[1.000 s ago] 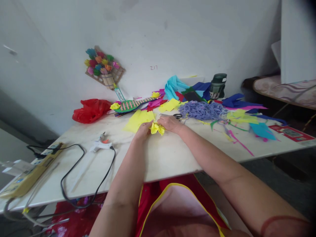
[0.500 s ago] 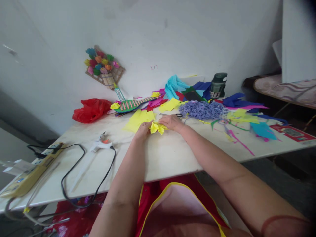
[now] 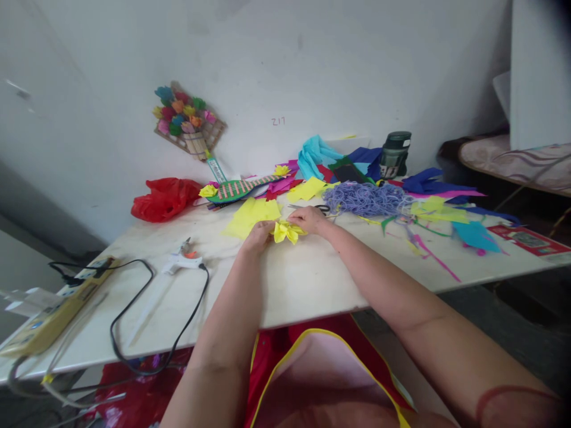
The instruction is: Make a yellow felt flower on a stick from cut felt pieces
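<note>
A yellow crepe paper flower (image 3: 286,232) is held between both hands above the table. My left hand (image 3: 260,235) is closed on its left side. Fingers of my right hand (image 3: 308,220) pinch its upper right petals. Behind the left hand lies a sheet of yellow paper (image 3: 253,215). A pair of scissors (image 3: 322,208) rests just past the right hand, its blades partly behind the fingers. The flower's base is hidden by the hands.
A white glue gun (image 3: 184,261) with a black cord lies at left, near a power strip (image 3: 57,309). Purple yarn (image 3: 368,198), coloured paper scraps and a dark green bottle (image 3: 395,156) fill the back right. A red plastic bag (image 3: 165,199) sits back left.
The flower's petals spread wider to the right, and my right fingers have shifted slightly over them. My left hand keeps nearly the same place.
</note>
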`<act>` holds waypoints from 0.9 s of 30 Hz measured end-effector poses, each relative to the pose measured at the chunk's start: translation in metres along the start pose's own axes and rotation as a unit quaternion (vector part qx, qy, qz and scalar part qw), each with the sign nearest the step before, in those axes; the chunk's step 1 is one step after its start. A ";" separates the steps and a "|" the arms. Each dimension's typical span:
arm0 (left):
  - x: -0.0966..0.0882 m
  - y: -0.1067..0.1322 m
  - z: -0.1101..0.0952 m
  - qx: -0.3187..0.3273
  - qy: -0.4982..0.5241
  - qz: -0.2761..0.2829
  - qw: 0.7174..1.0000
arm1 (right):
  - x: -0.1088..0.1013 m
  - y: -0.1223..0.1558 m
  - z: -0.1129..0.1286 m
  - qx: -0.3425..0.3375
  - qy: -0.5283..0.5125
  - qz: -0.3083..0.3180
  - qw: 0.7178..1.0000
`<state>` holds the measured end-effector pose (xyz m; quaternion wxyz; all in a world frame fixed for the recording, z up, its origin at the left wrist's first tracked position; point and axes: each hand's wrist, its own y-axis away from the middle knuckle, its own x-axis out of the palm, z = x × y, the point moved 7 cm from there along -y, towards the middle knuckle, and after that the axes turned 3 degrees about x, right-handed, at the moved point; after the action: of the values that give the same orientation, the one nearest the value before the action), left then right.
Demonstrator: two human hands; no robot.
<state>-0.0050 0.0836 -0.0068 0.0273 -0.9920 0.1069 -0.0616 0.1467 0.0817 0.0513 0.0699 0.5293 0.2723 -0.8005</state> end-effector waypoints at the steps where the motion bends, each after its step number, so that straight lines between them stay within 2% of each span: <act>1: 0.000 0.000 0.000 -0.001 -0.001 0.000 1.000 | 0.000 0.000 0.001 0.004 0.002 0.004 1.000; 6: 0.001 0.001 -0.001 -0.002 -0.003 0.003 1.000 | 0.001 0.001 0.002 0.023 0.019 0.024 0.999; 16: 0.001 0.002 0.000 -0.004 -0.016 0.023 1.000 | 0.004 0.001 0.009 0.010 0.040 0.050 0.998; 21: 0.004 0.003 -0.001 -0.006 -0.016 0.047 0.999 | -0.002 0.003 0.015 0.003 0.045 0.042 0.998; 27: 0.003 0.002 -0.001 -0.004 -0.012 0.046 0.999 | -0.004 0.005 0.017 0.000 0.048 0.024 0.999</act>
<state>-0.0022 0.0809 -0.0057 0.0275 -0.9869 0.1518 -0.0482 0.1367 0.0684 0.0585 0.0760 0.5736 0.2629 -0.7720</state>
